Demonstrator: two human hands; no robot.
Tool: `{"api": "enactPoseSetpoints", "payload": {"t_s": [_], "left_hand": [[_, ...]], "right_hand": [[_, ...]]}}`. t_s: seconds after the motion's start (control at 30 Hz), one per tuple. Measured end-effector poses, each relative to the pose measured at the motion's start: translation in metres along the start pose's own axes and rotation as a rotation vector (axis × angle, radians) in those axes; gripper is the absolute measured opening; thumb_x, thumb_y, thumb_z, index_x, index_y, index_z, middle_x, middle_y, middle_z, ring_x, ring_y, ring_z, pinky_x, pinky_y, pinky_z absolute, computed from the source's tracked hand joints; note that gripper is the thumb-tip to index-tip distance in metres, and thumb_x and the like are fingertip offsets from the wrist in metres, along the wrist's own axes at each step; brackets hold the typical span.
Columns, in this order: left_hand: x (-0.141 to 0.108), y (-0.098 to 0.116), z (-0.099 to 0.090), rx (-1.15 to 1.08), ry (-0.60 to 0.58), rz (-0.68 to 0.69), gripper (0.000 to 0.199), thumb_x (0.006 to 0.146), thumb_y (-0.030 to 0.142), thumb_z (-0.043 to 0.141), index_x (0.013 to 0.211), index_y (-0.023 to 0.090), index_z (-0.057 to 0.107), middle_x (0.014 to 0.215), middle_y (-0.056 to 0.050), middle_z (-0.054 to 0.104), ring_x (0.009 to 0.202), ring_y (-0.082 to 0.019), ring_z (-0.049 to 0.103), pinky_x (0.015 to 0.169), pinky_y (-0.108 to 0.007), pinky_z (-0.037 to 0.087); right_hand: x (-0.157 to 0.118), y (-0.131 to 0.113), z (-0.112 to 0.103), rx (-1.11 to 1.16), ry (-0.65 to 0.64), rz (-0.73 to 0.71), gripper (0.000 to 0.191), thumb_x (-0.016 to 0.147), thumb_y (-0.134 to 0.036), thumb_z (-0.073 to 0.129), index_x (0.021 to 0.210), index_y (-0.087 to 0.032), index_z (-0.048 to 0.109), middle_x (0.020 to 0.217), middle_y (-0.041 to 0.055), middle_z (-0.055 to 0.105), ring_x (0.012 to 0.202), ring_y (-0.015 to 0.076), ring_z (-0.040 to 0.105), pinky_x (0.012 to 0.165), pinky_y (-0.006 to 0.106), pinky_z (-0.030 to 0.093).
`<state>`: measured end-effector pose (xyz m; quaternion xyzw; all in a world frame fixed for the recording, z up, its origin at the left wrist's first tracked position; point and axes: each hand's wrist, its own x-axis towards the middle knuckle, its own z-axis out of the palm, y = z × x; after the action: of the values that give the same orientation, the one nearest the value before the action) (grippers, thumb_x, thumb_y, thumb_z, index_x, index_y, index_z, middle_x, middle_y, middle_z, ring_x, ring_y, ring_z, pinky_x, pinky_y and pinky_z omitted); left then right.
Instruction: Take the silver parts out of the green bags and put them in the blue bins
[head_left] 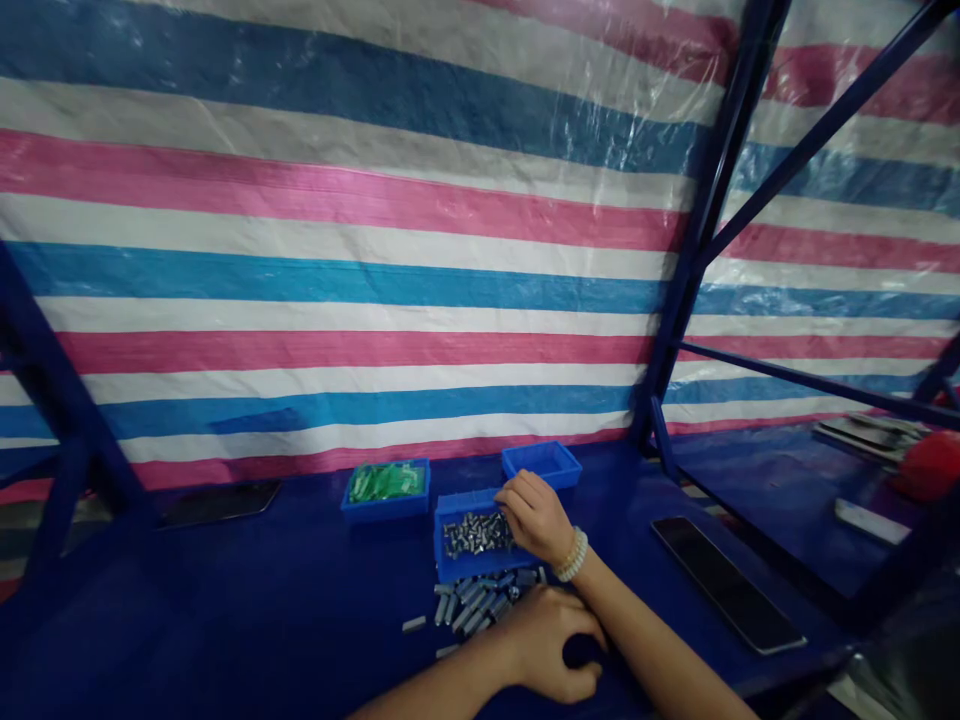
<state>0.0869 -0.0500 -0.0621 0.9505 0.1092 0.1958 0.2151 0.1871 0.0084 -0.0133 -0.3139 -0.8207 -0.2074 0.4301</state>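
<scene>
My right hand (536,515), with a beaded bracelet (574,556) at the wrist, is at the right side of a blue bin (444,568) of small shiny metal screws (476,533). Its fingers are bent and closed; their tips are partly hidden, so I cannot make out what they hold. Nearer to me, my left hand (551,640) is curved low over the table, thumb and forefinger apart with nothing visible between them. Beside it lies a heap of grey metal cylinders (469,603), partly covered by the hand. One loose cylinder (414,624) lies left of the heap.
A blue bin (386,512) with green plastic packets (388,482) stands behind to the left; another blue bin (551,478) is behind my right hand. Phones lie right (727,585) and far left (225,503). Blue metal posts (682,290) frame the blue table (300,620) before a striped sheet (360,350).
</scene>
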Motion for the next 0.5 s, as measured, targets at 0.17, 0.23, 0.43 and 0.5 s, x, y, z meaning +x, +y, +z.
{"api": "enactPoseSetpoints", "payload": {"t_s": [0.17, 0.23, 0.43, 0.5], "left_hand": [[0.0, 0.002, -0.002, -0.029, 0.007, -0.002, 0.026, 0.067, 0.022, 0.064, 0.092, 0.017, 0.069, 0.089, -0.004, 0.074, 0.082, -0.019, 0.07, 0.079, -0.023, 0.052], [0.0, 0.003, -0.003, -0.035, -0.005, -0.015, 0.025, 0.068, 0.022, 0.063, 0.092, 0.017, 0.069, 0.089, -0.004, 0.075, 0.082, -0.019, 0.07, 0.078, -0.023, 0.052], [0.0, 0.003, -0.002, -0.038, -0.017, -0.032, 0.026, 0.068, 0.022, 0.063, 0.093, 0.017, 0.069, 0.088, -0.004, 0.075, 0.081, -0.019, 0.07, 0.078, -0.024, 0.052], [-0.001, 0.003, -0.002, -0.042, -0.003, -0.034, 0.025, 0.069, 0.022, 0.062, 0.093, 0.017, 0.069, 0.087, -0.004, 0.075, 0.08, -0.019, 0.07, 0.078, -0.023, 0.052]], "right_hand": [[-0.01, -0.005, -0.001, -0.073, 0.049, -0.097, 0.017, 0.09, -0.008, 0.047, 0.089, -0.015, 0.062, 0.078, 0.0071, 0.063, 0.072, 0.0181, 0.05, 0.065, 0.032, 0.039], [-0.011, -0.005, -0.002, -0.087, 0.057, -0.132, 0.016, 0.091, -0.008, 0.048, 0.088, -0.015, 0.062, 0.077, 0.0067, 0.063, 0.07, 0.0173, 0.049, 0.064, 0.031, 0.039], [-0.016, -0.006, -0.004, -0.099, 0.081, -0.208, 0.015, 0.092, -0.009, 0.048, 0.093, -0.013, 0.062, 0.081, 0.0075, 0.066, 0.071, 0.0172, 0.053, 0.063, 0.032, 0.038], [-0.016, -0.008, -0.006, -0.107, 0.102, -0.233, 0.017, 0.092, -0.008, 0.047, 0.093, -0.013, 0.062, 0.081, 0.0076, 0.067, 0.071, 0.0169, 0.054, 0.064, 0.032, 0.039]]}}
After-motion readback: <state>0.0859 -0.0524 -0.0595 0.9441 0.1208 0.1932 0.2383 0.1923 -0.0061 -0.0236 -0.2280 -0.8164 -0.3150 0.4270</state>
